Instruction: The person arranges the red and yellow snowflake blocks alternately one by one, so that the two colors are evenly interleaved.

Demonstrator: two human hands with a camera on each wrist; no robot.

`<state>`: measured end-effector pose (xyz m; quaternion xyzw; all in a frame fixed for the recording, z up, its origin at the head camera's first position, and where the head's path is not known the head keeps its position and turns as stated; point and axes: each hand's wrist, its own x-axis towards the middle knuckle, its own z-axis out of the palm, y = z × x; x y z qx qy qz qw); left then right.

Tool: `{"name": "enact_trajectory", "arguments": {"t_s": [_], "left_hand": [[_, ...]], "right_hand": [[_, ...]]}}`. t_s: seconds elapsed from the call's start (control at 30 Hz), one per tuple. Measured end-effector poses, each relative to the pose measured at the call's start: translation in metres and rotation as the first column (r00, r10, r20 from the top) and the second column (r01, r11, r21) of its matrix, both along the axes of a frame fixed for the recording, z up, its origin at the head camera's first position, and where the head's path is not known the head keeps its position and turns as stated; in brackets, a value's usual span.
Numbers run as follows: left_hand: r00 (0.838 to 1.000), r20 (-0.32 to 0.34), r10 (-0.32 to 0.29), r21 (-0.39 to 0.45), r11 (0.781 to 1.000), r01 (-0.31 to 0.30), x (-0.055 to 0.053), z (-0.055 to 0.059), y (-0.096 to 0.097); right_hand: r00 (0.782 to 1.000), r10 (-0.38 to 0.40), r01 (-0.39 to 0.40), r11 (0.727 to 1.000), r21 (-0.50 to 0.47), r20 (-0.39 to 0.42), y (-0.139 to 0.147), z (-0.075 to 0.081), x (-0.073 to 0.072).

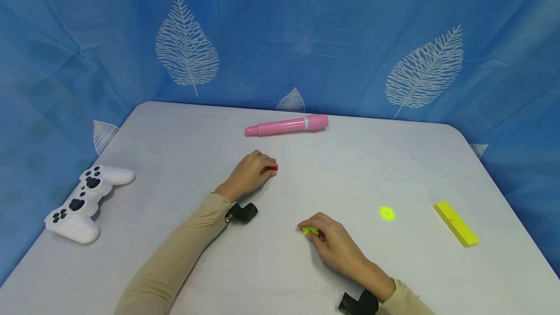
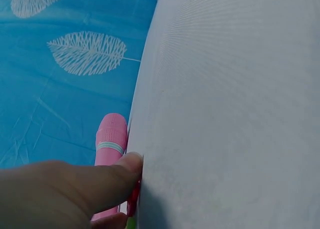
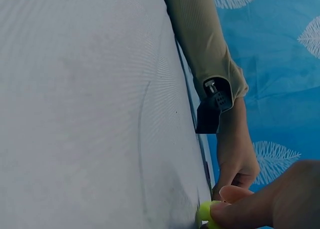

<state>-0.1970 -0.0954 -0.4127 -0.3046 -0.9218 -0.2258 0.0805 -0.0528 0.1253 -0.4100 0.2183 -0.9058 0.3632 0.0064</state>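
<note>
Sitting pinched in left grip (image 1: 250,173): red piece (image 1: 273,168); right grip (image 1: 338,246): yellow piece (image 1: 310,231).

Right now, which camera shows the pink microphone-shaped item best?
The head view: the pink item is visible end to end, nothing covering it. The left wrist view has it partly behind the left hand; the right wrist view lacks it.

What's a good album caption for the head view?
At a white table, left hand pinches a red piece, right hand a yellow piece.
</note>
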Motion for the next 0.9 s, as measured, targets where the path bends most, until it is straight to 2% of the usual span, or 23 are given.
{"name": "enact_trajectory", "arguments": {"t_s": [0.23,0.37,0.67,0.9], "left_hand": [[1.0,-0.001,-0.006,0.004,1.0,0.006,-0.001,-0.002,0.0],[1.0,0.01,-0.002,-0.002,1.0,0.002,-0.002,-0.001,0.0],[1.0,0.007,0.004,-0.017,1.0,-0.004,-0.002,-0.002,-0.001],[1.0,-0.014,-0.011,-0.017,1.0,0.011,-0.002,-0.002,0.0]], "right_hand": [[1.0,-0.014,0.014,1.0,0.009,0.009,0.002,0.005,-0.004],[0.998,-0.044,0.044,0.999,0.001,0.033,0.003,0.011,-0.013],[0.994,-0.106,0.105,0.994,-0.042,-0.027,-0.005,0.024,-0.058],[0.972,-0.234,0.234,0.972,-0.023,-0.022,-0.023,0.028,-0.094]]}}
